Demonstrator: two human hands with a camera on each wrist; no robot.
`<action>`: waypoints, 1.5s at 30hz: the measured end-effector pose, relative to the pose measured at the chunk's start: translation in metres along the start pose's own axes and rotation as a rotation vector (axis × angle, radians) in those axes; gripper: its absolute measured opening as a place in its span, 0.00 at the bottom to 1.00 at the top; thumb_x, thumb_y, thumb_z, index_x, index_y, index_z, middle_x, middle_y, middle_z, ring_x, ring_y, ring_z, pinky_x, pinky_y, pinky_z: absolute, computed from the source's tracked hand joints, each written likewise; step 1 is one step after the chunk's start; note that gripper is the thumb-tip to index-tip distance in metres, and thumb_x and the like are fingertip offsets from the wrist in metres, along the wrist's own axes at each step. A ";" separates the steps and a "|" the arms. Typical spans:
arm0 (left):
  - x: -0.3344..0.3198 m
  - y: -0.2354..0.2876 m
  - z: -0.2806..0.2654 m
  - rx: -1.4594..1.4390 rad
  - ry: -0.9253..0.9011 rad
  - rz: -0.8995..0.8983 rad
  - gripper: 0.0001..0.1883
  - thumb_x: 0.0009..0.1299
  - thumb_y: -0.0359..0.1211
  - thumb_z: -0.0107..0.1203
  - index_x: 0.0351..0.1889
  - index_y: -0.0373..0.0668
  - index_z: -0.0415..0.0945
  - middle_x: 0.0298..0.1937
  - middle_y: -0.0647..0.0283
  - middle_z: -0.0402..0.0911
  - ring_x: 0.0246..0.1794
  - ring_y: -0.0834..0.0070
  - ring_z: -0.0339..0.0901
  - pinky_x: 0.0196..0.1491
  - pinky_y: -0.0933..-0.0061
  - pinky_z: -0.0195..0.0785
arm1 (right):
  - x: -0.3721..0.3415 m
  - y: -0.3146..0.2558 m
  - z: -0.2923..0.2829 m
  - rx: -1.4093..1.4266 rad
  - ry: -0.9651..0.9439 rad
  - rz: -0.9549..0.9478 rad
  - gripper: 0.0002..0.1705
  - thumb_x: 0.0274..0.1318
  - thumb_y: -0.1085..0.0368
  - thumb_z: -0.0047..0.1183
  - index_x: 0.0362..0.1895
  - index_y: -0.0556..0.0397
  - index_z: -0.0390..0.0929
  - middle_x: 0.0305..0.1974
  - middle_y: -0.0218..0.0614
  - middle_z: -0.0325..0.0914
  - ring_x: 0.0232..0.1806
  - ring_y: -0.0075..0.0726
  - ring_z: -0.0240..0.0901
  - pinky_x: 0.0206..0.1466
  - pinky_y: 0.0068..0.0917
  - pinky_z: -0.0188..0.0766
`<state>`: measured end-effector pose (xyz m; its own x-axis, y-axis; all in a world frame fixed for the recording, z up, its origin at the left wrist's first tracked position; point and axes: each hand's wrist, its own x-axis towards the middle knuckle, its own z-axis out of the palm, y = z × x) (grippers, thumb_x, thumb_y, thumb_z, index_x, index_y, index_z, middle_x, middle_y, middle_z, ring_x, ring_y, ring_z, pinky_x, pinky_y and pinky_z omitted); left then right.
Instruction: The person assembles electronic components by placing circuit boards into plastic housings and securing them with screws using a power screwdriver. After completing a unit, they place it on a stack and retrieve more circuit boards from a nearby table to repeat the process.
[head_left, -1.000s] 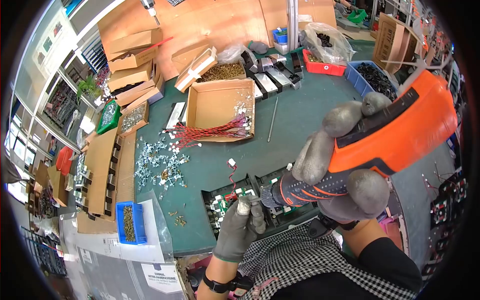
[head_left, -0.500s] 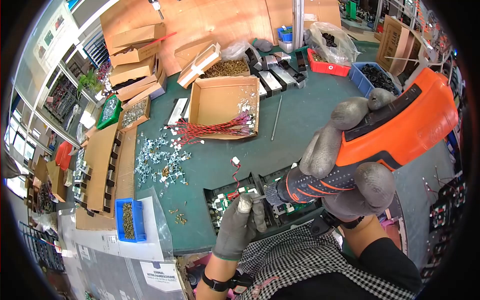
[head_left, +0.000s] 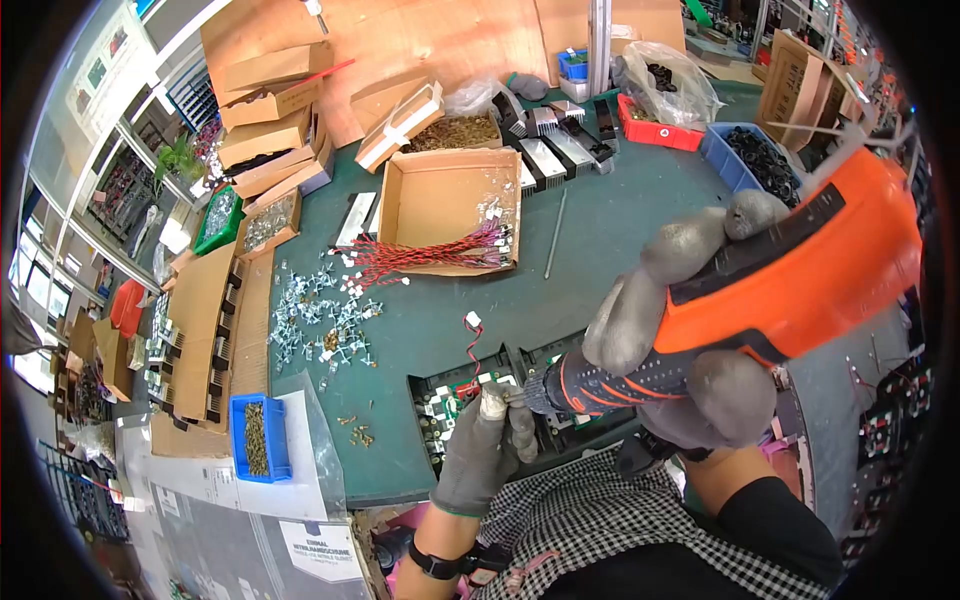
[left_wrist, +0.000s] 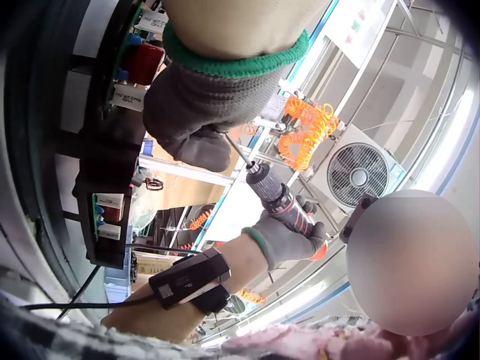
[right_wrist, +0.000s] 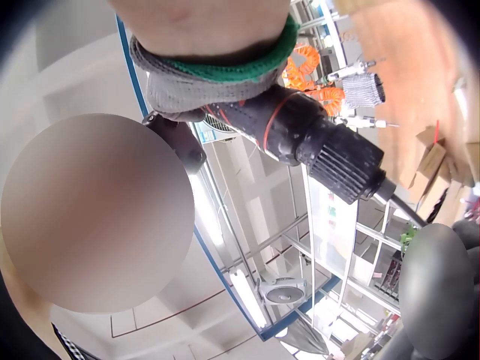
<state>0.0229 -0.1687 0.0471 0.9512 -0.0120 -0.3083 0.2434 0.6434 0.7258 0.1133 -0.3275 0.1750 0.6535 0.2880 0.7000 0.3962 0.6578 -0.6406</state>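
My right hand, in a grey glove, grips an orange and black cordless drill held sideways with its chuck toward my left hand. A thin metal bit sticks out of the chuck. My gloved left hand has curled fingers, and the thumb and fingertips pinch the bit near its tip; the tip itself is hidden among them. Below both hands lies a black housing holding green circuit boards with white connectors. A red wire with a white plug rises from one board.
Behind the housing, an open cardboard box carries red and black wire bundles. Bluish small parts and brass screws lie loose at left, near a blue bin. A metal rod and heat sinks lie farther back.
The drill shifted slightly right, away from the left hand, then came back toward it. The left hand keeps its pinch with little movement.
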 end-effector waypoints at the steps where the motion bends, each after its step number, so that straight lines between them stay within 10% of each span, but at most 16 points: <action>1: -0.002 0.001 0.003 0.008 -0.002 0.023 0.30 0.67 0.61 0.55 0.39 0.40 0.69 0.27 0.68 0.69 0.23 0.79 0.66 0.27 0.78 0.61 | 0.001 -0.001 -0.008 -0.056 -0.011 0.006 0.39 0.53 0.67 0.58 0.66 0.50 0.53 0.59 0.47 0.69 0.38 0.43 0.81 0.36 0.38 0.79; 26: -0.003 -0.001 0.001 0.037 0.034 0.034 0.31 0.67 0.61 0.54 0.44 0.39 0.70 0.25 0.67 0.70 0.20 0.78 0.67 0.24 0.77 0.63 | 0.004 0.004 -0.011 -0.020 -0.099 -0.046 0.40 0.54 0.67 0.59 0.68 0.51 0.52 0.58 0.48 0.68 0.39 0.45 0.81 0.37 0.40 0.80; 33: -0.017 0.010 0.001 0.179 -0.237 -0.219 0.36 0.69 0.67 0.41 0.40 0.39 0.73 0.22 0.65 0.74 0.17 0.79 0.69 0.22 0.78 0.63 | -0.003 0.013 -0.002 -0.212 0.073 0.078 0.36 0.48 0.74 0.56 0.63 0.53 0.56 0.53 0.47 0.72 0.36 0.40 0.80 0.36 0.36 0.79; 45: -0.052 0.030 -0.037 0.407 -0.063 0.004 0.27 0.74 0.54 0.48 0.36 0.34 0.74 0.23 0.62 0.76 0.18 0.78 0.72 0.20 0.79 0.64 | -0.008 0.052 -0.018 -0.475 0.067 0.170 0.34 0.40 0.84 0.50 0.57 0.56 0.61 0.44 0.46 0.78 0.32 0.31 0.79 0.35 0.30 0.77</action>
<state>-0.0259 -0.1204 0.0617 0.9589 -0.0650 -0.2763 0.2831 0.2888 0.9146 0.1401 -0.3079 0.1303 0.7682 0.3082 0.5612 0.5196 0.2121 -0.8277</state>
